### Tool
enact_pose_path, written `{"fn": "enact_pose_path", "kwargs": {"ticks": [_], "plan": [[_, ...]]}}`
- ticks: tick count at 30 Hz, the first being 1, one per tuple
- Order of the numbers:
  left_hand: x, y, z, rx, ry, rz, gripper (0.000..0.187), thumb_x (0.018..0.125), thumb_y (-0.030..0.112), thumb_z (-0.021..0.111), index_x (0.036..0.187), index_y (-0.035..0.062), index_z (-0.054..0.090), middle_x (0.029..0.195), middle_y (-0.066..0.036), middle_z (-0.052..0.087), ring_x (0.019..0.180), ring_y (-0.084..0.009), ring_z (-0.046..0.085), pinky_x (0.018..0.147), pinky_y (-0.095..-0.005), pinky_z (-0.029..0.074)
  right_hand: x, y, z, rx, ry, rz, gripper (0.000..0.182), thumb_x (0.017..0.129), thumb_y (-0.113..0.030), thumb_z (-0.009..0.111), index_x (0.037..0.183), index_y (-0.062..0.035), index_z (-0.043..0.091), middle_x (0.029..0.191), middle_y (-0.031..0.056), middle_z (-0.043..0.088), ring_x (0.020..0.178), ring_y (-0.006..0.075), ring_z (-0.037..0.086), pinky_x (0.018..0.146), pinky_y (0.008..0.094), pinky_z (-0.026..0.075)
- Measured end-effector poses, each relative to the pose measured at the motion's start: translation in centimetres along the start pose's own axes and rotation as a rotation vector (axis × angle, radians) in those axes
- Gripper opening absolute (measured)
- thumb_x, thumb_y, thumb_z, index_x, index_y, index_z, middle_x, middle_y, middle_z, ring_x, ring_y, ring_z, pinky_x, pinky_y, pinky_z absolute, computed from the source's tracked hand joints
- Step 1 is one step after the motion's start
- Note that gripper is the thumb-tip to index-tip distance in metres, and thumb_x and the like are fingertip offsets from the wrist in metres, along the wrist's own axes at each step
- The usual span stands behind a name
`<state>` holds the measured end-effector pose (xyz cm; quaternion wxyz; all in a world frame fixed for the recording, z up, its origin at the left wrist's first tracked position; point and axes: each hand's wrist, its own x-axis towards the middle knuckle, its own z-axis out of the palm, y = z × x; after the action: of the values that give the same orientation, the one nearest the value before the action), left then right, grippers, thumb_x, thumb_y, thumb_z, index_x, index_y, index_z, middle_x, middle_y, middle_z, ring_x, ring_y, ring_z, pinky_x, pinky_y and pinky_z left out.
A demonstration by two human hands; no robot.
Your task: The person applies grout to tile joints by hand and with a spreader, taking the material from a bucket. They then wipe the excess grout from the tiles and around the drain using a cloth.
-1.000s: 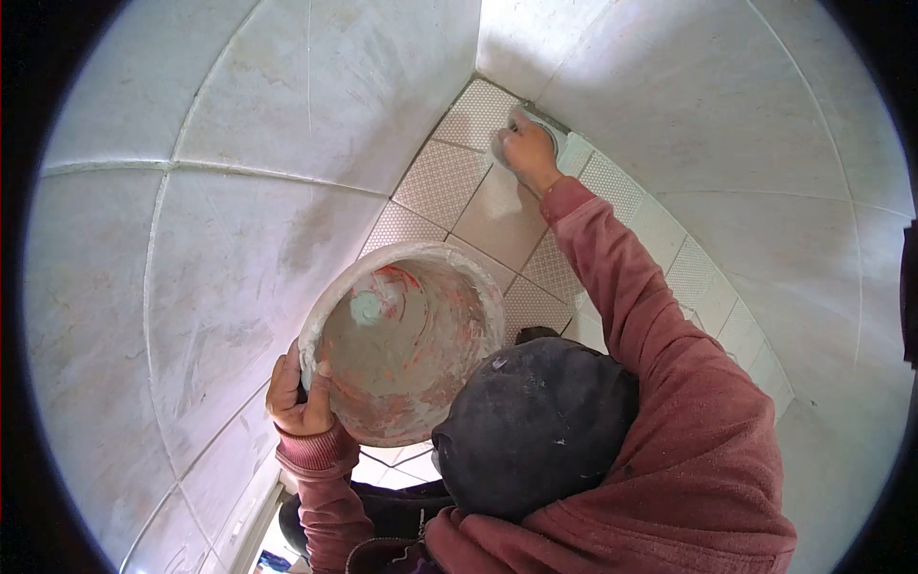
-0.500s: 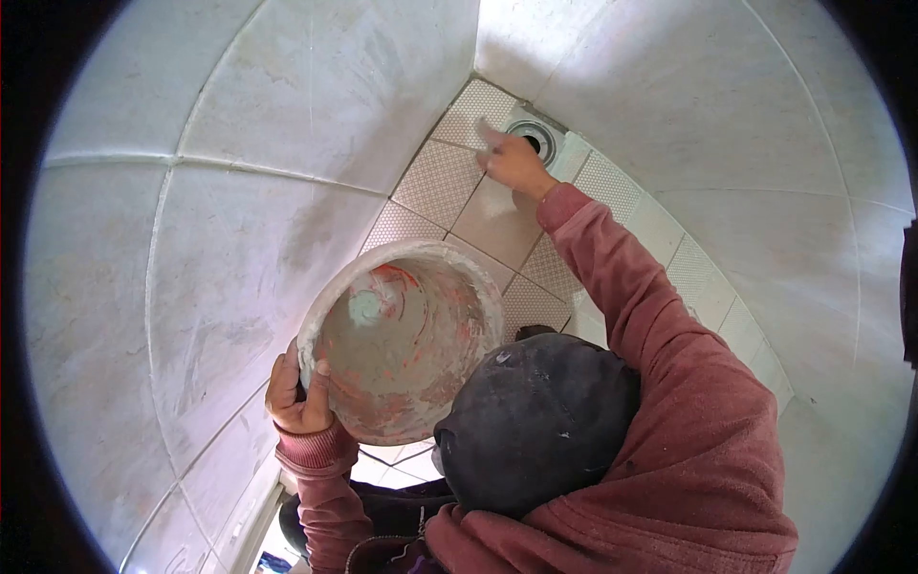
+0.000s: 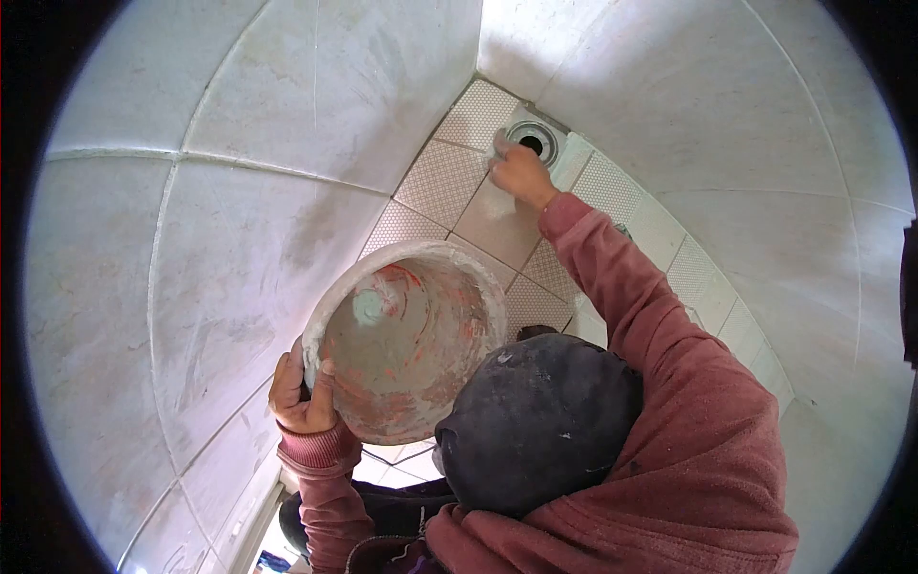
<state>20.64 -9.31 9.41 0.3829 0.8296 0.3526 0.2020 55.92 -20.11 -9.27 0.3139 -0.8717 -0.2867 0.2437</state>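
The left hand (image 3: 301, 394) has its grip closed on the rim of a plastic bucket (image 3: 406, 340), fingers hooked over the near edge and the tilted mouth showing an orange inside caked with grey-white grout; it looks light and stiff but smeary, so the rim by that grip seems the surest hold. The right hand (image 3: 521, 177), far beyond that grip, is curled around a small pale sponge or rag (image 3: 499, 145) pressed to the floor tiles (image 3: 440, 182) just beside the round drain (image 3: 532, 142), in the corner where the wall tiles (image 3: 239, 220) meet
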Motion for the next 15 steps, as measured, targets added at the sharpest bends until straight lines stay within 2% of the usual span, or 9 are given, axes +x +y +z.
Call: {"fn": "enact_pose_path", "kwargs": {"ticks": [1,3,7,9,12,15], "plan": [[0.0,0.1,0.0,-0.004,0.006,-0.013,0.036,0.074,0.006,0.064,0.109,-0.0035,0.061,0.069,-0.006,0.052,0.062,-0.0133,0.045,0.059,-0.0241,0.037,0.1,0.8,0.7,0.001,0.000,-0.001,0.060,0.079,-0.022,0.050,0.132,0.0021,0.038,0.110,0.0293,0.056,0.106,0.0377,0.054,0.092,0.0383,0.040],[0.0,0.2,0.1,0.012,0.014,0.000,0.036,0.074,0.006,0.064,0.109,-0.0037,0.061,0.069,-0.006,0.052,0.062,-0.0134,0.046,0.059,-0.0242,0.037,0.6,3.4,2.6,0.184,0.112,-0.199,0.064,0.080,-0.027,0.050,0.137,-0.0038,0.032,0.108,0.0272,0.058,0.101,0.0421,0.055,0.089,0.0416,0.043],[-0.2,0.0,-0.1,0.019,0.005,-0.019,0.036,0.075,0.006,0.063,0.109,-0.0041,0.060,0.071,-0.006,0.053,0.064,-0.0138,0.047,0.061,-0.0241,0.039,0.7,3.0,1.2,0.046,0.185,-0.081,0.059,0.080,-0.022,0.052,0.132,0.0005,0.038,0.097,0.0258,0.060,0.092,0.0385,0.059,0.080,0.0390,0.046],[0.0,0.5,0.2,0.006,0.014,-0.019,0.036,0.075,0.006,0.063,0.110,-0.0040,0.060,0.071,-0.006,0.053,0.064,-0.0138,0.048,0.061,-0.0241,0.039,-0.5,0.1,0.2,-0.051,-0.047,0.072,0.061,0.079,-0.027,0.052,0.135,-0.0062,0.037,0.104,0.0262,0.059,0.097,0.0422,0.056,0.086,0.0438,0.044],[-0.1,0.2,0.2,0.009,0.021,-0.004,0.036,0.075,0.006,0.064,0.110,-0.0040,0.060,0.071,-0.006,0.053,0.063,-0.0137,0.048,0.061,-0.0241,0.039,-1.9,-0.8,0.8,-0.053,-0.144,-0.033,0.058,0.080,-0.028,0.052,0.132,-0.0053,0.040,0.103,0.0264,0.059,0.098,0.0411,0.057,0.085,0.0446,0.044],[-0.1,0.4,0.0,0.019,0.011,-0.002,0.036,0.075,0.006,0.064,0.109,-0.0040,0.061,0.071,-0.006,0.053,0.063,-0.0136,0.047,0.060,-0.0240,0.038,-2.3,-0.8,0.3,0.049,-0.057,-0.019,0.058,0.079,-0.028,0.053,0.131,-0.0047,0.041,0.101,0.0255,0.060,0.097,0.0402,0.057,0.085,0.0448,0.045]]}}
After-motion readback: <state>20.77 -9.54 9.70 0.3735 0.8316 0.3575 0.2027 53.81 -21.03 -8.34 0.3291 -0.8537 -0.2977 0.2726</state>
